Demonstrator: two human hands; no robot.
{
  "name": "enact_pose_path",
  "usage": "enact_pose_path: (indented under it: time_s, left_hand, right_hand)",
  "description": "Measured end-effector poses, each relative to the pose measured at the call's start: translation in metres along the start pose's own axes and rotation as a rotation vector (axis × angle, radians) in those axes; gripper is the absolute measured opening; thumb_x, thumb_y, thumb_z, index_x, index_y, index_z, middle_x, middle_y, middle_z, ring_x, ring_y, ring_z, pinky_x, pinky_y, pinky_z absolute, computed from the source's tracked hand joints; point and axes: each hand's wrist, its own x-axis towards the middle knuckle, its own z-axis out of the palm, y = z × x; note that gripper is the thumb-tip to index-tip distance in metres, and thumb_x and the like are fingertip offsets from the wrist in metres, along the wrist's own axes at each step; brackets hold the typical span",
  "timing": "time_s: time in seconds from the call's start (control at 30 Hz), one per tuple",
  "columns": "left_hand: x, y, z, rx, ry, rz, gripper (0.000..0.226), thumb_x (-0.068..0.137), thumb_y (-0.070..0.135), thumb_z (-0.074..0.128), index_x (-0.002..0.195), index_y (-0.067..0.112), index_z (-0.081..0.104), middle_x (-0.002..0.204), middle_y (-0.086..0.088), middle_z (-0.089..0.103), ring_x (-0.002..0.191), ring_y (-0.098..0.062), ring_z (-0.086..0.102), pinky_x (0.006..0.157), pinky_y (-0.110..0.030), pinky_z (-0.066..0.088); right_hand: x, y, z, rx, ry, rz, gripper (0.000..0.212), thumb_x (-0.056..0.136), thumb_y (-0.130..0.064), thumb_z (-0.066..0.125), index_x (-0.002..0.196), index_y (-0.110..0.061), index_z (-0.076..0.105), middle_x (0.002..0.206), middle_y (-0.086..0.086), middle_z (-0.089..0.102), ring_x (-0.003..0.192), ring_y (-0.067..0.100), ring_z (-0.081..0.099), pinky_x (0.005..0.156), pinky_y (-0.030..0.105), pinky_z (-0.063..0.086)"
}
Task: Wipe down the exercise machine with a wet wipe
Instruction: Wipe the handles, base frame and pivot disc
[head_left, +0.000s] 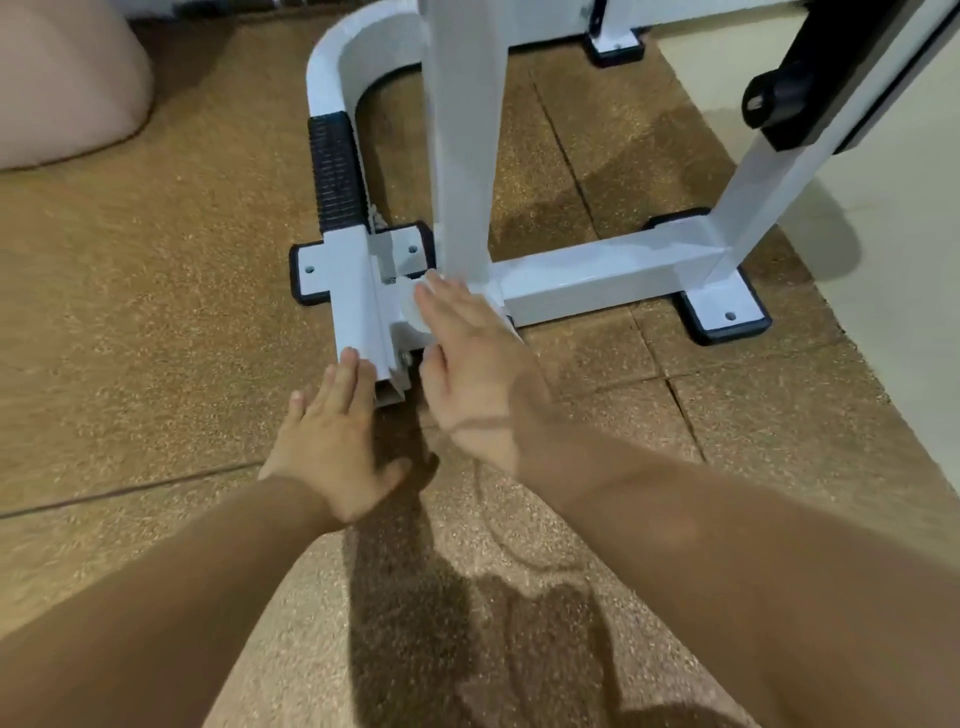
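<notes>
two hands, fingers straight: left hand (337, 441) touches one exercise machine (597, 275), right hand (472, 374) presses one wet wipe (410, 312).

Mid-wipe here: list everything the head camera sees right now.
machine frame: one, white, centre, on the floor
grip: one, black, ribbed, on the curved bar at left
foot pads: at least three, black, under the frame's feet
knob: one, black, upper right
wipe: one, white, on the frame under the right fingers
floor tiles: brown, speckled, all round
pink object: one, top left, cannot tell what
wall: cream, right edge
left hand: flat, fingertips on the frame's near end
right hand: flat, pressing the wipe
</notes>
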Motion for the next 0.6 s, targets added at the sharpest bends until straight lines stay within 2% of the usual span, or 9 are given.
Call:
enact_pose_path:
  time_s: [0.13,0.23,0.3,0.5,0.6]
  left_hand:
    - [0.005,-0.01,0.003,-0.039,-0.013,0.075,0.115,0.088,0.059,0.058,0.158,0.015,-0.022,0.166,-0.008,-0.028,0.157,-0.026,-0.01,0.126,-0.048,-0.001]
    - [0.006,-0.015,0.005,-0.006,-0.027,0.094,0.113,0.088,0.053,0.06,0.16,0.013,-0.017,0.167,-0.009,-0.024,0.156,-0.026,-0.015,0.126,-0.05,-0.002]
    - [0.006,-0.017,0.004,-0.014,-0.038,0.107,0.113,0.087,0.045,0.063,0.16,0.013,-0.017,0.166,-0.008,-0.024,0.156,-0.026,-0.016,0.126,-0.051,-0.002]
    - [0.004,-0.017,0.007,-0.065,-0.016,0.105,0.114,0.086,0.036,0.061,0.156,0.011,-0.026,0.162,-0.007,-0.035,0.156,-0.026,-0.016,0.126,-0.052,-0.003]
    - [0.001,-0.018,0.006,-0.095,0.014,0.118,0.111,0.087,0.046,0.06,0.16,0.014,-0.017,0.166,-0.005,-0.025,0.156,-0.026,-0.014,0.126,-0.053,-0.005]
  right_hand:
    - [0.034,-0.014,0.032,-0.186,-0.09,-0.03,0.063,0.109,-0.033,0.032,0.164,-0.014,0.008,0.173,0.003,-0.001,0.159,0.02,-0.01,0.129,0.038,-0.006]
    - [0.056,-0.011,0.051,-0.242,-0.263,0.051,0.08,0.104,-0.064,0.016,0.165,-0.015,0.0,0.172,0.003,-0.012,0.157,0.02,-0.019,0.128,0.043,-0.009]
    - [0.067,-0.004,0.058,-0.292,-0.355,0.069,0.091,0.098,-0.076,0.011,0.164,-0.015,-0.006,0.171,0.005,-0.018,0.156,0.022,-0.024,0.127,0.045,-0.013]
    - [0.117,-0.008,0.059,-0.347,-0.376,0.141,0.094,0.096,-0.077,0.007,0.164,-0.014,-0.007,0.171,0.006,-0.019,0.156,0.023,-0.023,0.125,0.045,-0.017]
    - [0.1,-0.011,0.066,-0.381,-0.456,-0.077,0.088,0.099,-0.072,0.01,0.164,-0.015,-0.005,0.17,0.003,-0.02,0.155,0.02,-0.026,0.126,0.045,-0.014]
